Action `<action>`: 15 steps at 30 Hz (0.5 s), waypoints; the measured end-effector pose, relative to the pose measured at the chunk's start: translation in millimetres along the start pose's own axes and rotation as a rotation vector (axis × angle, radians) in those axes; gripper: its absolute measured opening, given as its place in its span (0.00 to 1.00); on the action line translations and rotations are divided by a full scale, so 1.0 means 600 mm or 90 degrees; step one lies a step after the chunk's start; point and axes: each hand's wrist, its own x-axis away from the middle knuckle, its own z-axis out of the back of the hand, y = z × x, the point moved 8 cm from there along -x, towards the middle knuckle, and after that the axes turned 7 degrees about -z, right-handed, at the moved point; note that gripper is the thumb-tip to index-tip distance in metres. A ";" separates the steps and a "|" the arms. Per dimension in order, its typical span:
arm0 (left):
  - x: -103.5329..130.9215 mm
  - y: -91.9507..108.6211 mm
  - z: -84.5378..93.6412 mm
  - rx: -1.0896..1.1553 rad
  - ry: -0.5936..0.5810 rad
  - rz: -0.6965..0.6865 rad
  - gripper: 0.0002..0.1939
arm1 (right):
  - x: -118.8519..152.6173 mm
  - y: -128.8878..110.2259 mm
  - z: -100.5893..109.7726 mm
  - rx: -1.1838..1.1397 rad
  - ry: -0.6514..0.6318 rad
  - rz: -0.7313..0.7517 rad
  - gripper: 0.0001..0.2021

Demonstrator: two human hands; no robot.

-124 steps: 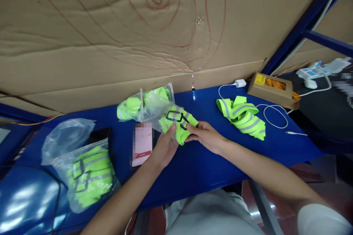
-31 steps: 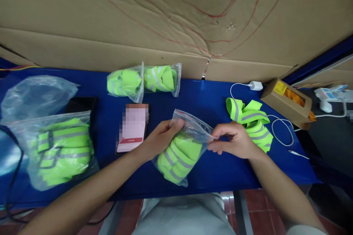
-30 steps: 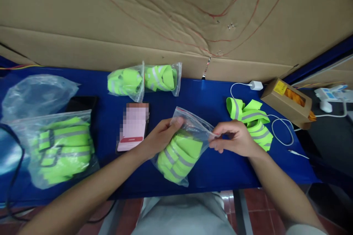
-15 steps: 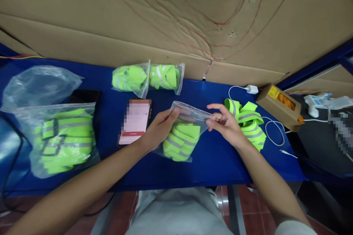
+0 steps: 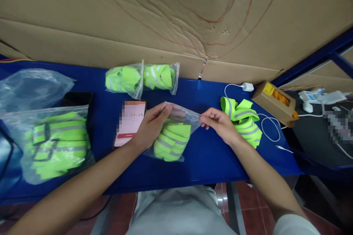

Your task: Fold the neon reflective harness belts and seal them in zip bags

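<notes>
In front of me a clear zip bag (image 5: 190,119) stretches between both hands, its top edge pulled fairly straight. Inside it lies a folded neon yellow-green strap with grey reflective stripes (image 5: 172,141). My left hand (image 5: 153,123) pinches the bag's upper left corner, thumb on top. At the upper right corner, my right hand (image 5: 216,121) grips the edge between thumb and fingers. Just beyond the right hand sits a loose pile of the same reflective strap (image 5: 245,121). A phone with a lit screen (image 5: 131,119) lies by the left hand.
A larger bag of reflective straps with buckles (image 5: 59,143) lies at left, near an empty plastic bag (image 5: 35,84) and a dark flat object (image 5: 77,99). Two filled bags (image 5: 124,79) rest at the back. On the right are a charger (image 5: 247,87) with white cable and a cardboard box (image 5: 275,102).
My right hand has closed its raised fingers onto the bag's right corner. The left hand still holds the left corner. The whole view has shifted slightly.
</notes>
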 end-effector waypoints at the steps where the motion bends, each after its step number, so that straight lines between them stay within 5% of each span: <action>1: -0.001 -0.004 0.000 0.008 0.002 0.011 0.18 | 0.002 -0.005 0.003 0.005 0.019 0.018 0.14; 9: -0.005 0.007 0.010 -0.042 0.027 -0.038 0.17 | 0.002 0.008 -0.015 0.075 -0.054 -0.034 0.17; 15: -0.003 0.013 0.009 -0.028 0.038 -0.025 0.12 | 0.015 -0.027 -0.003 0.095 0.006 0.088 0.14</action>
